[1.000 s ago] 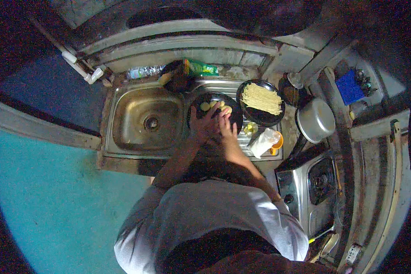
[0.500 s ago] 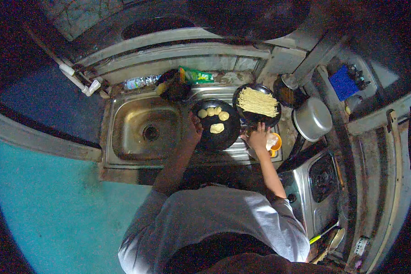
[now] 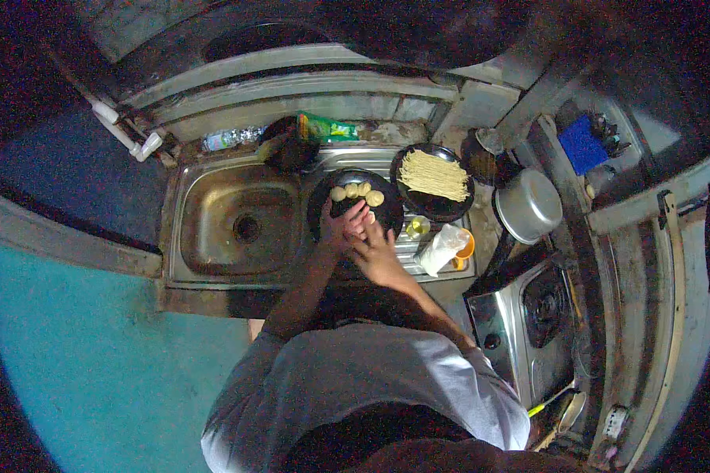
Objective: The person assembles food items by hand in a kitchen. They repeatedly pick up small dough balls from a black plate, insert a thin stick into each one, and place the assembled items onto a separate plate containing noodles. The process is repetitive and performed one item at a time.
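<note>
My left hand (image 3: 344, 227) and my right hand (image 3: 380, 258) meet over the near part of a round black plate (image 3: 320, 199). Their fingers are stretched out and touch or overlap each other. Several pale dough balls (image 3: 352, 191) sit in a curved row at the plate's far side. The flatter dough piece at the plate's middle is covered by my hands; whether they press on it cannot be made out. Right of my right hand are a small bowl with yellowish contents (image 3: 418, 228), a white plastic bag (image 3: 442, 251) and an orange cup (image 3: 466, 243).
A second black plate (image 3: 407, 205) holds pale noodle-like strands (image 3: 434, 175). The steel sink basin (image 3: 205, 213) lies left. A plastic bottle (image 3: 233, 139) and a green packet (image 3: 327, 128) stand behind. A silver pot (image 3: 528, 206) and a gas stove (image 3: 521, 315) are on the right.
My right hand has moved left from beside the white bag to my left hand over the plate. My left hand has moved from the plate's left rim inward. The small bowl now shows.
</note>
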### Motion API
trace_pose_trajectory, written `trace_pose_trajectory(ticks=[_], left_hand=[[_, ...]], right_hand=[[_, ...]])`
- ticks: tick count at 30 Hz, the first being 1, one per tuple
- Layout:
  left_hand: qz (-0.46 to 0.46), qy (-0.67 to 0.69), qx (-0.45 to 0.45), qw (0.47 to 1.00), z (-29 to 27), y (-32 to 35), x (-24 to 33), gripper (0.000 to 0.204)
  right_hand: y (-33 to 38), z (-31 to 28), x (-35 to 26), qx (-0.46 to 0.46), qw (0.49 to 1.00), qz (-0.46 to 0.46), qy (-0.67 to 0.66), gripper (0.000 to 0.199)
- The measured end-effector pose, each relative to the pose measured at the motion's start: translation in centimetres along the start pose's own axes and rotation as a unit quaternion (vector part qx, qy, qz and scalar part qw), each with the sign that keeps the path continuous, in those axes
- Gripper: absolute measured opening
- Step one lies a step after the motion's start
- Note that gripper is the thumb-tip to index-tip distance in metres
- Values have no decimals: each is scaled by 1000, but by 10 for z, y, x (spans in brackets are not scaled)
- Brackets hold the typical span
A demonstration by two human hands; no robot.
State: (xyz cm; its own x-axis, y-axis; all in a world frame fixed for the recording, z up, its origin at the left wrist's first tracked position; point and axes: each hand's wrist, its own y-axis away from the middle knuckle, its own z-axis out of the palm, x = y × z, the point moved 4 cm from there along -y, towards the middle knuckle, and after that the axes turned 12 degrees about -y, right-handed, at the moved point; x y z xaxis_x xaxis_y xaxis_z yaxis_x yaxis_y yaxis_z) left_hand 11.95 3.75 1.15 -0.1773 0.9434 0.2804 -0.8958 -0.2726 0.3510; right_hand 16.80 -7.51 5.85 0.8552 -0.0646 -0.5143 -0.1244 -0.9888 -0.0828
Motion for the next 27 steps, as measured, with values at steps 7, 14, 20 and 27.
trace_pose_trajectory(ticks=[7, 14, 20, 27], left_hand=[[286, 51, -110, 951, -111, -18, 67, 36], [385, -97, 240, 885, -104, 4, 61, 31], [335, -403, 336, 782, -88, -4, 34, 33], [221, -271, 350, 869, -69, -12, 30, 37]], right_hand=[[-33, 5, 50, 144, 967, 109, -182, 42], [-78, 57, 74, 142, 970, 106, -167, 38], [-66, 55, 9, 160, 910, 50, -379, 10], [-49, 86, 34, 44, 776, 83, -623, 27]])
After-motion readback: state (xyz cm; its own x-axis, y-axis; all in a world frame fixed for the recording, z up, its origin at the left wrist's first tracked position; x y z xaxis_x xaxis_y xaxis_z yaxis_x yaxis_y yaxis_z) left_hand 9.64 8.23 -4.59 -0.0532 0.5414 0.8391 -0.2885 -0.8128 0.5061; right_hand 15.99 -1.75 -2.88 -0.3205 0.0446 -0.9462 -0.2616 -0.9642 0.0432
